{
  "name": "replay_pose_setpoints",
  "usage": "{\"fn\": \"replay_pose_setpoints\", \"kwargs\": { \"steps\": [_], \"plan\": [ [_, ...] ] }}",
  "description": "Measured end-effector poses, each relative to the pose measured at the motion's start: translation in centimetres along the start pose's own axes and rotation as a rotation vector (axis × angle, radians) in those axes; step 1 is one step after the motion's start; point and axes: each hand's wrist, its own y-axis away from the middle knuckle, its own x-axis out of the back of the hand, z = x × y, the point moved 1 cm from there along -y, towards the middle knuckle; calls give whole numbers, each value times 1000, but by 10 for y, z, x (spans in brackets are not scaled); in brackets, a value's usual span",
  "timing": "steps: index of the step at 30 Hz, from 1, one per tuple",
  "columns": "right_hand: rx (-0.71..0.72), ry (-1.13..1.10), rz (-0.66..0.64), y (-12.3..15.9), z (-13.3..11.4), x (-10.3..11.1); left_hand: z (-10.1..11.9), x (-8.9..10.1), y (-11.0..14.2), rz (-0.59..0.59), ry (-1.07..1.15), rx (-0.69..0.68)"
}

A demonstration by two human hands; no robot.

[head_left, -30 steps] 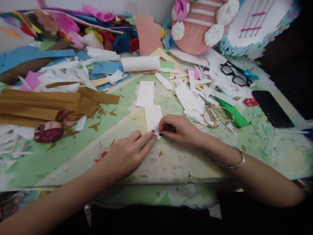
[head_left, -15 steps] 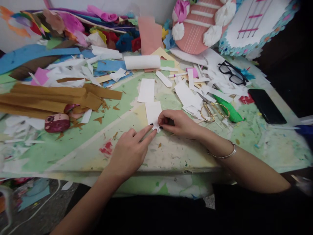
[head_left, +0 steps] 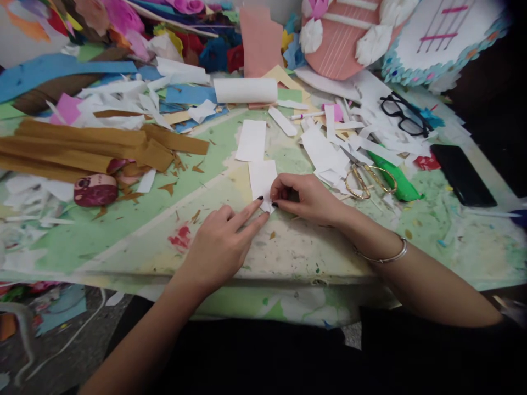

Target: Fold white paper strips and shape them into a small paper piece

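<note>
A small white paper piece lies on the table in front of me, its near end under my fingers. My left hand rests with its index and middle fingers stretched out, their tips pressing on that near end. From the right, my right hand has thumb and index finger pinched at the paper's near right edge; its other fingers are curled. Just beyond lies a second white paper rectangle, close against the first. Right of my right hand are gold-handled scissors among white paper scraps.
Brown crepe paper and a dark red rounded object lie at left. A white paper roll is farther back. Black glasses, a green wrapper and a black phone are at right. Guitar-shaped paper crafts stand behind.
The view has shifted a little, so the table's things appear higher and those at right farther right. Both hands keep nearly the same pose on the paper.
</note>
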Motion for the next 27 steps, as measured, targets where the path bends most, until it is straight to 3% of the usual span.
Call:
{"fn": "replay_pose_setpoints", "kwargs": {
  "steps": [10,27],
  "plan": [
    [-29,0,13,0,0,0,3,-1,1,18,-31,-57],
    [-30,43,-6,-3,1,2,4,1,-3,-64,-19,-13]
  ]
}}
